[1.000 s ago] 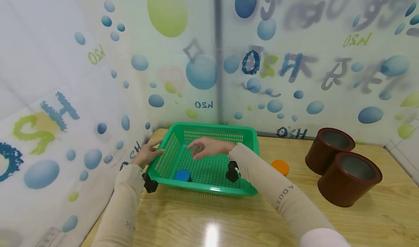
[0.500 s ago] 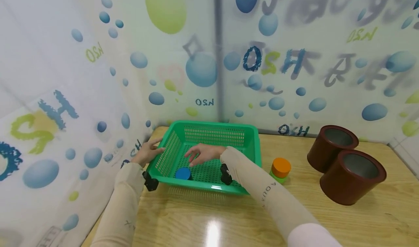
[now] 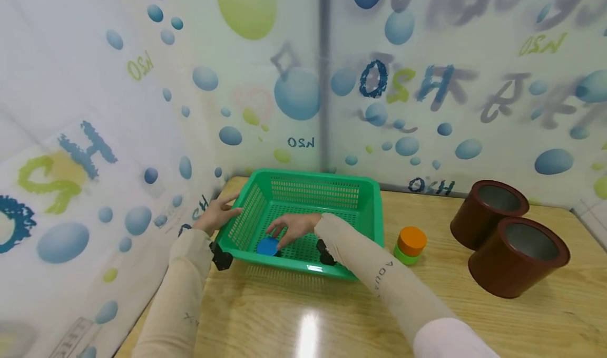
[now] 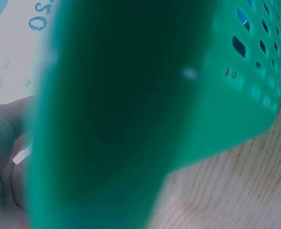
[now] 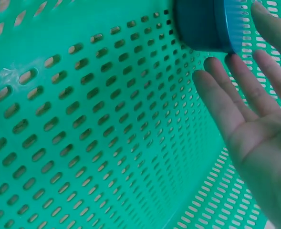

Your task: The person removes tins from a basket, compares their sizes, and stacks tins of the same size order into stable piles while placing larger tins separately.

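A green plastic basket (image 3: 327, 269) with slotted sides stands on the wooden table. My left hand (image 3: 215, 216) holds its left rim; in the left wrist view, the blurred rim hides part of that hand (image 4: 2, 157). Inside the basket's near-left corner is a blue short cylinder (image 3: 267, 247). Above it my right hand (image 3: 295, 227) reaches down with spread fingers. In the right wrist view, the fingers (image 5: 249, 83) are extended close to the blue cylinder's (image 5: 202, 24) edge, with thumb and fingers apart. Whether a fingertip touches it, I cannot tell.
Right of the basket, an orange disc (image 3: 411, 241) sits on a green disc (image 3: 406, 257). Farther right stand two brown open-topped containers, one behind (image 3: 479, 218) and one in front (image 3: 509, 263). A printed curtain (image 3: 265, 152) hangs along the table's back and left.
My right hand has lowered into the basket and toward the blue cylinder, its forearm uncovering the green disc under the orange one. My left hand stays at the rim.
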The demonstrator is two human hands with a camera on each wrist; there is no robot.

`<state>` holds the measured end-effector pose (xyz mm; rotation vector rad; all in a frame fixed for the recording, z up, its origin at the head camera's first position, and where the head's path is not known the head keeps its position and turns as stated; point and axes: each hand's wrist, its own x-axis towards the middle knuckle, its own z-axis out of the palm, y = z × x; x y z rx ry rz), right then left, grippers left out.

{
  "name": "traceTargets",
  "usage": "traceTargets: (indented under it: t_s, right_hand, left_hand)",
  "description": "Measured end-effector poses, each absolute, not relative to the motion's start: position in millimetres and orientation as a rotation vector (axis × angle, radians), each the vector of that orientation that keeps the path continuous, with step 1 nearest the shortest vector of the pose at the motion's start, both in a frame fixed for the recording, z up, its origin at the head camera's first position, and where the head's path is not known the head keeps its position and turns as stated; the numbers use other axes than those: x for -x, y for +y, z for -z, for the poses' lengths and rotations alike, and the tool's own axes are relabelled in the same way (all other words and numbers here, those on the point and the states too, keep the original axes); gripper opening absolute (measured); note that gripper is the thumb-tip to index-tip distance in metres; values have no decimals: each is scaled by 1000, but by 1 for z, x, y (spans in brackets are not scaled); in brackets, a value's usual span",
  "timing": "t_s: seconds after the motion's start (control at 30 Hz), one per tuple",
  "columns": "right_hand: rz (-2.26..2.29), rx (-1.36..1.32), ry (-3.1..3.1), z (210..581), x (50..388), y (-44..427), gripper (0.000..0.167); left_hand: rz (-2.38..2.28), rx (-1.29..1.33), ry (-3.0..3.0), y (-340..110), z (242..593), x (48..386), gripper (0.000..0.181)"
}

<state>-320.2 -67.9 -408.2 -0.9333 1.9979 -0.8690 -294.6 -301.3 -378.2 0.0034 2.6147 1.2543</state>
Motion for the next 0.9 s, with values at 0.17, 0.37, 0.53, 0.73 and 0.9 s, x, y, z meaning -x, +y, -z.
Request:
traceTargets:
  t_s: [0.17,0.37,0.53,0.73,0.9]
  right_hand:
    - [844,937,1986,411,319,-72,58]
    - [802,931,2008,411,319,-74,58]
    - [773,921,2029,409,318,-73,56]
    - [743,902,2046,410,319,-72,50]
    - [699,915,2056,411,319,-72,50]
  left_hand:
    - [-1240,4,2625,-299,378,295,58]
    - [-1290,24,2603,-298,379,295,58]
    - [-1286,41,2612,-298,378,296,58]
    - [-1277,58,2609,-296,377,297,58]
    - [-1262,59,2614,-297,378,297,58]
